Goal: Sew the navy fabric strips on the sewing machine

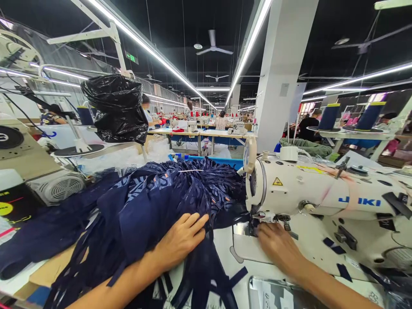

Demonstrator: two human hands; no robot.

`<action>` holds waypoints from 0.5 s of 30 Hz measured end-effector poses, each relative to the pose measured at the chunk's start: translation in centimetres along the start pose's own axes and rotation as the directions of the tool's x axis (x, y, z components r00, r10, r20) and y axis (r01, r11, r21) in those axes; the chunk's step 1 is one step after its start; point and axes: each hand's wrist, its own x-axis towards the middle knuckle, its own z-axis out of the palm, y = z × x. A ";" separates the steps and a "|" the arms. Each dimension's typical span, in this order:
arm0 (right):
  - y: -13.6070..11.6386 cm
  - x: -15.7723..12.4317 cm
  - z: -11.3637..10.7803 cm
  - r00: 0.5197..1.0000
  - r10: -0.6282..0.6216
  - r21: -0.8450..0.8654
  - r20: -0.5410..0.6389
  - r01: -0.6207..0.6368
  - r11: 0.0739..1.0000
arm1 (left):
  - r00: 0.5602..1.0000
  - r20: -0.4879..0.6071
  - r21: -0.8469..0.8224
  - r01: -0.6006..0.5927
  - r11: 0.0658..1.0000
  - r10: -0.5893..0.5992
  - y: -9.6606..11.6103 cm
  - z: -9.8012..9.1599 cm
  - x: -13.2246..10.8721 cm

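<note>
My left hand (183,238) is on a large heap of navy blue fabric pieces (141,219). Its fingers bend over the cloth, and the thumb is out of sight beneath. Long navy strips (206,266) hang from under this hand across the white table. Close to the needle area of a white JUKI sewing machine (289,184), my right hand (278,244) has its fingers curled together. They are slightly blurred, and what they hold is hidden under the machine head. Beside these fingers lies a shiny metal plate (243,229).
Small navy scraps (334,246) lie by the machine base. A clear plastic-covered item (273,294) sits at the front edge. Black plastic bag (116,107) hangs at left, above another machine's motor (61,186). Navy thread cones (330,116) stand at right. Other people work farther back.
</note>
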 end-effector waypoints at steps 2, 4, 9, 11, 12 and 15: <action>-2.8 0.6 -1.3 0.998 -0.001 0.280 0.064 -0.017 0.960 | 0.998 0.053 -0.074 0.041 0.996 -0.037 -0.3 -0.8 -0.9; -5.8 1.7 -1.7 0.985 0.012 0.564 0.173 -0.109 0.818 | 0.992 0.111 -0.127 0.073 0.989 -0.059 -0.4 -1.6 -1.4; -9.8 6.9 0.8 0.892 0.333 0.701 0.305 -0.447 0.556 | 0.995 0.099 -0.161 0.037 0.986 -0.021 1.2 -2.5 -2.4; -9.9 8.8 2.0 0.859 0.448 0.716 0.248 -0.474 0.513 | 0.993 0.105 -0.158 -0.027 0.987 0.044 2.5 -1.9 -2.9; -9.8 9.5 2.6 0.848 0.482 0.726 0.220 -0.472 0.500 | 0.990 0.114 -0.147 -0.064 0.987 0.082 3.2 -1.5 -3.1; -9.3 10.4 3.4 0.848 0.505 0.751 0.162 -0.437 0.495 | 0.980 0.183 -0.039 -0.066 0.997 0.072 4.6 0.1 -2.9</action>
